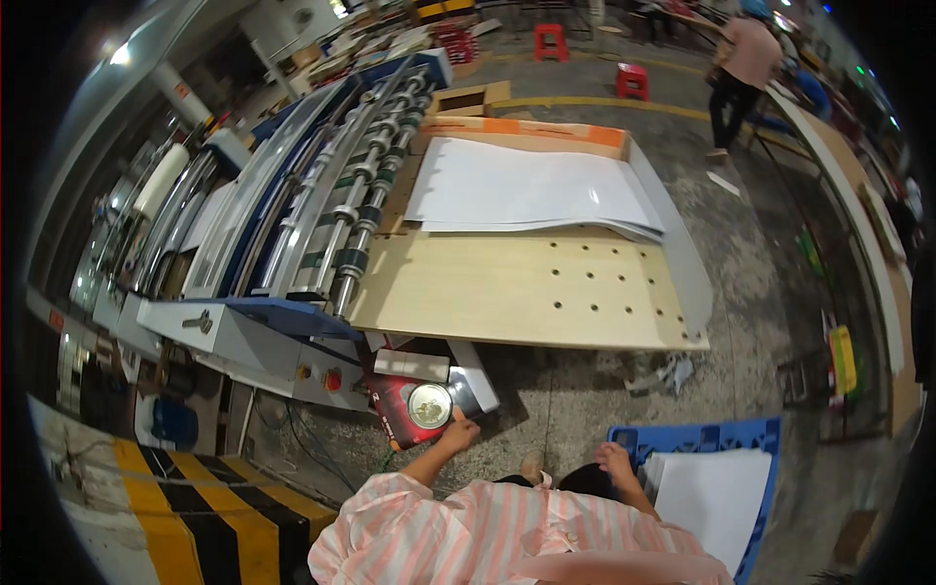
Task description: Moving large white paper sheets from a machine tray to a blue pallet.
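Below the machine's front edge, low in the head view, both hands work near the floor.

Left hand point(456, 429): reaches forward from a pink-and-white striped sleeve point(409, 526); fingers touch the lower right rim of the can; whether they grip it cannot be told.
Can point(429, 406): round metal top facing up, standing on a red and black box point(395, 417) just beside the machine's base.
Right hand point(614, 458): fingers curled over the near left corner of the blue pallet; apparently closed on its edge, though the grip itself is too small to confirm.
Blue pallet point(682, 436): lies on the floor at lower right, carrying a stack of white sheets point(717, 497).
Machine point(322, 195): long roller conveyor with grey and blue frame, running from upper centre to lower left; a red button point(333, 379) shows on its front panel.
Tabletop point(526, 288): pale wooden board with rows of drilled holes, just right of the rollers.
White paper stack point(526, 185): rests on the far part of the board, edges slightly fanned.
Floor point(575, 390): grey concrete; yellow and black hazard striping point(205, 507) at lower left.
Background: a person point(741, 68) in a pink top walks away at upper right; red stools point(632, 80) stand near a yellow floor line.
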A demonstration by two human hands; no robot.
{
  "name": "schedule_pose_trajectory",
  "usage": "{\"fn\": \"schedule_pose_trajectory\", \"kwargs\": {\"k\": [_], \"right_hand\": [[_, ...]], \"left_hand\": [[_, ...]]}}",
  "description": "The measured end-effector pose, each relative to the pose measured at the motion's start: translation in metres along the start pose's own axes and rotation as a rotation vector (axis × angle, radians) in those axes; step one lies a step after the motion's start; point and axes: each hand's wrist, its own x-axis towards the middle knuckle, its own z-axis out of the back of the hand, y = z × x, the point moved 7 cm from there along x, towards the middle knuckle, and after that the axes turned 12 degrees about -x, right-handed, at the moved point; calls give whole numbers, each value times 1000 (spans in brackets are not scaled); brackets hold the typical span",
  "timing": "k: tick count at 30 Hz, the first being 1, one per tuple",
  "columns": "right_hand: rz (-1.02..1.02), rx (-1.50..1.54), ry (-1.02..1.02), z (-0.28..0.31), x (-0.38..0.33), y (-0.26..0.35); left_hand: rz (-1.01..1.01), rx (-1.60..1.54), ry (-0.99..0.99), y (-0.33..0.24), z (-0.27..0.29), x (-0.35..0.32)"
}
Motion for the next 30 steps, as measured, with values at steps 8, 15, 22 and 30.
{"fn": "schedule_pose_trajectory", "kwargs": {"k": [8,15,22,30], "right_hand": [[119,-248,-140,60,80,80],[135,-44,-222,99,181,208],[85,190,-183,94,304,333],[-224,529,-393,11,403,392]], "left_hand": [[-214,-253,-136,-102,39,130],[8,-868,-287,-155,84,200],[61,-1131,-523,-219,132,312],[240,-1361,-672,-176,206,447]]}}
